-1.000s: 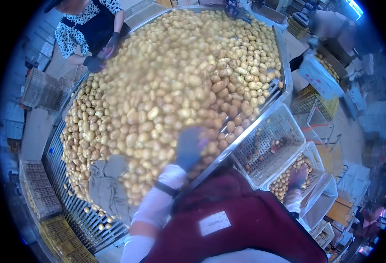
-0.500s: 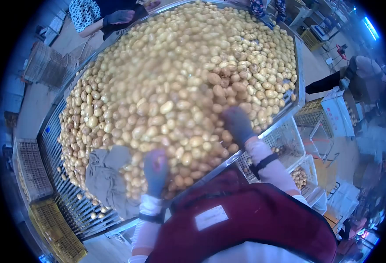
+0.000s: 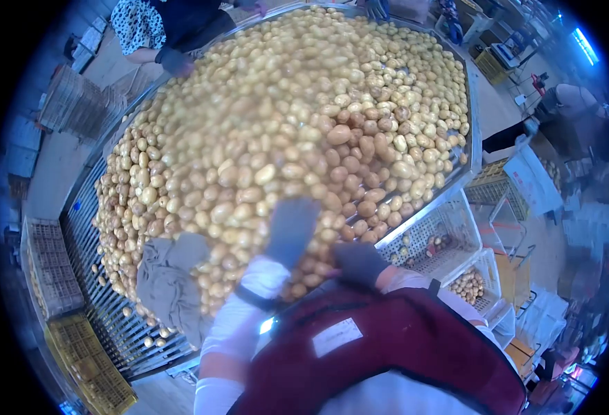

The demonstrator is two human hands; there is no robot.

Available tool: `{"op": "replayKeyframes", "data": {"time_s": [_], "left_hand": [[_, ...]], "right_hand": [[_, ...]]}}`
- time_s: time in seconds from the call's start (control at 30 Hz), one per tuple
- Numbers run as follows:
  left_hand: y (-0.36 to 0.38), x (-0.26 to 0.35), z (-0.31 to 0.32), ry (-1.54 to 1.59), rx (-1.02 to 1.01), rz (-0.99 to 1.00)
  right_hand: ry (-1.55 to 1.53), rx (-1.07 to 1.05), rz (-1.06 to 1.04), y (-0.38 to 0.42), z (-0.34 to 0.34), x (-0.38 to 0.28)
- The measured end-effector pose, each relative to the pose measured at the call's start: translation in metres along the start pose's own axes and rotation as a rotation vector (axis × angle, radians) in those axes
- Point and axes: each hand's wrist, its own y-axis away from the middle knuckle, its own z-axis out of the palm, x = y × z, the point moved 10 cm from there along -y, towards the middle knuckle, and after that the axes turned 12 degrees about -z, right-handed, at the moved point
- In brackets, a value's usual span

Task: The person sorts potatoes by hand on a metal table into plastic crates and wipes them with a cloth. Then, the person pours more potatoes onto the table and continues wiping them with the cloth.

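Note:
A large heap of yellow-brown potatoes (image 3: 235,173) covers the slatted metal sorting table in front of me. My left hand (image 3: 292,232), in a grey glove, rests back-up on the potatoes near the front edge; its fingers are blurred and point into the heap. My right hand (image 3: 360,263), in a dark glove, is low at the table's front rim, close to my maroon apron (image 3: 401,339). Its fingers are hidden from me, and whether it holds a potato cannot be seen. A crumpled grey cloth (image 3: 169,277) lies on the potatoes to the left.
White plastic crates (image 3: 449,242) with some potatoes stand at the right below the rim. A yellow crate (image 3: 90,360) and a pale crate (image 3: 52,266) flank the left side. Across the table is a co-worker's gloved hand (image 3: 174,62); another person (image 3: 574,117) stands at right.
My left hand has moved right and forward over the potatoes. My right hand has come back from the heap to the front rim. The co-worker's hand opposite has lowered to the heap's edge.

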Motion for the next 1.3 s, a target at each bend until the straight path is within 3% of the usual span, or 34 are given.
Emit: {"op": "replayKeyframes", "data": {"time_s": [0.03, 0.13, 0.2, 0.23, 0.27, 0.33, 0.37, 0.4, 0.43, 0.47, 0.53, 0.57, 0.63, 0.67, 0.73, 0.77, 0.87, 0.9, 0.97, 1.0, 1.07, 1.1, 1.13, 1.17, 1.23, 1.3], "left_hand": [[-0.001, -0.004, 0.007, 0.068, -0.031, -0.012], [-0.008, -0.015, 0.003, 0.338, -0.079, -0.044], [-0.01, -0.015, -0.032, 0.611, -0.05, -0.095], [-0.004, -0.025, -0.029, 0.829, -0.198, -0.346], [-0.001, -0.019, -0.04, 0.858, -0.14, -0.326], [0.009, -0.006, -0.054, 0.912, -0.03, -0.285], [0.014, 0.016, -0.062, 0.745, 0.031, -0.12], [0.022, 0.031, -0.038, 1.276, -0.29, -0.353], [0.024, 0.054, -0.037, 1.35, -0.363, -0.337], [0.027, 0.076, -0.037, 1.42, -0.439, -0.325], [0.025, 0.116, -0.07, 0.655, -0.046, 0.168], [0.025, 0.113, -0.061, 0.767, -0.112, 0.121], [0.03, 0.099, -0.048, 1.123, -0.291, -0.045], [0.033, 0.091, -0.044, 1.372, -0.368, -0.181], [0.025, 0.049, -0.056, 1.048, -0.155, -0.148], [0.02, 0.032, -0.075, 0.784, 0.013, -0.096], [0.03, -0.037, -0.09, 0.772, 0.18, -0.28], [0.033, -0.059, -0.09, 0.815, 0.2, -0.346], [0.033, -0.089, -0.091, 0.824, 0.242, -0.41], [0.031, -0.098, -0.092, 0.792, 0.264, -0.409], [0.023, -0.101, -0.085, 0.764, 0.285, -0.409], [0.018, -0.098, -0.072, 0.767, 0.284, -0.411], [0.013, -0.099, -0.058, 0.769, 0.283, -0.412], [0.008, -0.09, -0.04, 0.246, 0.194, -0.261], [0.007, -0.063, -0.034, -0.003, 0.136, -0.274], [0.006, -0.054, -0.025, -0.159, 0.126, -0.285]], "right_hand": [[0.053, 0.007, 0.001, 0.0, 0.002, 0.001], [-0.171, 0.14, -0.07, 0.004, -0.017, 0.024], [-0.558, 0.269, -0.112, 0.018, -0.035, 0.036], [-0.748, 0.321, -0.174, 0.027, -0.047, 0.037], [-0.942, 0.371, -0.233, 0.037, -0.054, 0.039], [-1.769, 0.228, -0.365, 0.03, -0.017, 0.042], [-1.901, 0.337, -0.268, 0.039, -0.034, 0.02], [-2.025, 0.45, -0.168, 0.045, -0.041, 0.011], [-2.064, 0.404, -0.396, 0.044, -0.051, -0.002], [-2.127, 0.478, -0.348, 0.042, -0.046, 0.002], [-2.218, 0.573, -0.323, 0.046, -0.038, 0.01], [-2.246, 0.589, -0.348, 0.05, -0.035, 0.016], [-2.223, 0.482, -0.539, 0.079, -0.02, 0.048], [-1.685, 0.752, -0.287, 0.107, -0.004, 0.1], [-1.138, 1.135, -0.023, 0.197, 0.005, 0.164], [-1.155, 1.286, 0.075, 0.239, 0.017, 0.186], [-1.092, 1.709, 0.377, 0.391, 0.094, 0.249], [-0.909, 1.749, 0.537, 0.441, 0.125, 0.262], [-0.267, 1.52, 0.941, 0.516, 0.171, 0.275], [-0.263, 1.52, 0.982, 0.519, 0.166, 0.268], [-1.428, 2.167, 0.475, 0.487, 0.193, 0.285], [-0.761, 2.125, 0.602, 0.486, 0.186, 0.317], [-0.353, 1.928, 0.726, 0.441, 0.13, 0.29], [0.069, 1.749, 0.856, 0.384, 0.062, 0.244], [-0.124, 1.624, 0.574, 0.251, -0.056, 0.156], [0.026, 1.439, 0.326, 0.146, -0.095, 0.142]]}}
